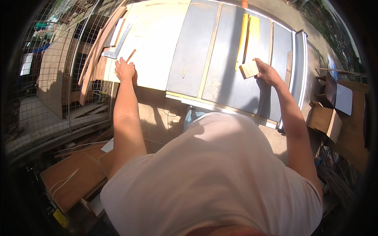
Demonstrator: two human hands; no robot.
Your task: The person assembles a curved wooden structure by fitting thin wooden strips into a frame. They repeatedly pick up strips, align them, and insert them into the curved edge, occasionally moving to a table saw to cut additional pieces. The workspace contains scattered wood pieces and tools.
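Note:
My right hand [267, 72] grips a small, pale wood block [249, 69] by its right end, above the grey saw table [193, 47]. Behind the block lies a long yellow piece [243, 41] with a dark slot beside it. Over on the left, my left hand [125, 70] is at the near left part of a pale plywood sheet [157, 35], its fingers apart. A thin brown stick [132, 55] lies right by its fingertips; whether they touch it I cannot tell. Just beyond that hand is a metal try square [114, 52].
A short yellow pencil-like piece [183, 72] lies on the grey top. Long wood strips [92, 63] stand along the left edge by a wire mesh fence [43, 90]. Brown boards [75, 177] are piled at lower left. An open box [325, 118] stands at right.

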